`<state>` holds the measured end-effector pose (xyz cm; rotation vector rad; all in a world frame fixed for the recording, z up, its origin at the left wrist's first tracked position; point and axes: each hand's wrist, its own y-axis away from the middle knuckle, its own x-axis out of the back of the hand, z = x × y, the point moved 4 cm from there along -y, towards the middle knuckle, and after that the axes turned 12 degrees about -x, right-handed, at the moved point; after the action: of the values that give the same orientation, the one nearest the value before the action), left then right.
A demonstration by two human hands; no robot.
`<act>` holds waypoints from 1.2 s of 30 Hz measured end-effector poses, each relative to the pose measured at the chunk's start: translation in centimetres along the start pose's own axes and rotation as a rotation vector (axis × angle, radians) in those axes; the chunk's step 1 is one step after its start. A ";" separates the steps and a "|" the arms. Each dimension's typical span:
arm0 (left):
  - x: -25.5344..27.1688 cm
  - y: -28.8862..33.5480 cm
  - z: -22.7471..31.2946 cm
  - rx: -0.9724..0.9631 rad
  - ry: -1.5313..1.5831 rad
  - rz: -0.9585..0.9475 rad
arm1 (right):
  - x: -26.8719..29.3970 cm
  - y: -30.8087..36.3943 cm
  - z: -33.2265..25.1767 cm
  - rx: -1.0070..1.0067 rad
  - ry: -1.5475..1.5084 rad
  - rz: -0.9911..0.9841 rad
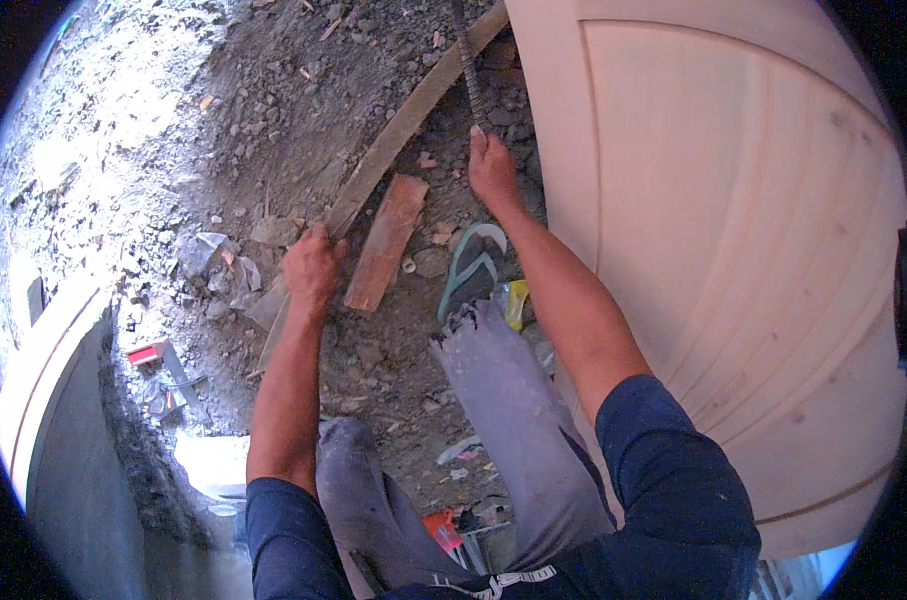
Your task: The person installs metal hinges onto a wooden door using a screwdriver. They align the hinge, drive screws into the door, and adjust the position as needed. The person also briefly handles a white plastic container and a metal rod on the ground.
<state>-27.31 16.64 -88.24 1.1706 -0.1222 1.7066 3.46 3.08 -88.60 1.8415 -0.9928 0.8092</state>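
My left hand (pixel 312 262) is closed around the lower part of a long, narrow wooden strip (pixel 404 120), which slants up to the far right across the dirt. Farther off, my right hand (pixel 492 168) grips the near end of a dark ribbed metal rod (pixel 470 75) that looks like rebar. The rod crosses the wooden strip near the top of the view. Between my two arms a short reddish-brown board (pixel 387 243) lies on the ground. A pale wooden panelled door (pixel 714 230) stands close beside my right arm.
The ground (pixel 254 130) is loose dirt with stones and scraps. My sandalled foot (pixel 474 265) rests near a yellow packet (pixel 515 303). A small red-and-white box (pixel 147 353) lies at left, near a curved-looking pale edge (pixel 54 360). Orange-handled tools (pixel 442 530) lie between my legs.
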 end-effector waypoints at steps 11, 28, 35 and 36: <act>0.6 0.0 1.1 0.008 0.003 -0.012 | 0.7 -0.5 0.0 0.110 -0.084 0.115; -1.1 0.2 -0.6 0.051 0.005 -0.037 | 0.3 -0.8 -0.4 0.043 0.066 -0.024; 0.1 0.4 0.5 0.060 -0.006 0.018 | 0.9 1.4 -1.1 0.095 -0.104 0.024; -0.1 -0.4 0.9 0.030 0.006 0.023 | 0.3 0.4 0.5 0.062 -0.042 0.012</act>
<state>-26.46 16.29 -88.00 1.1902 -0.1077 1.7374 3.31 2.44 -88.36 1.9144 -1.0161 0.8198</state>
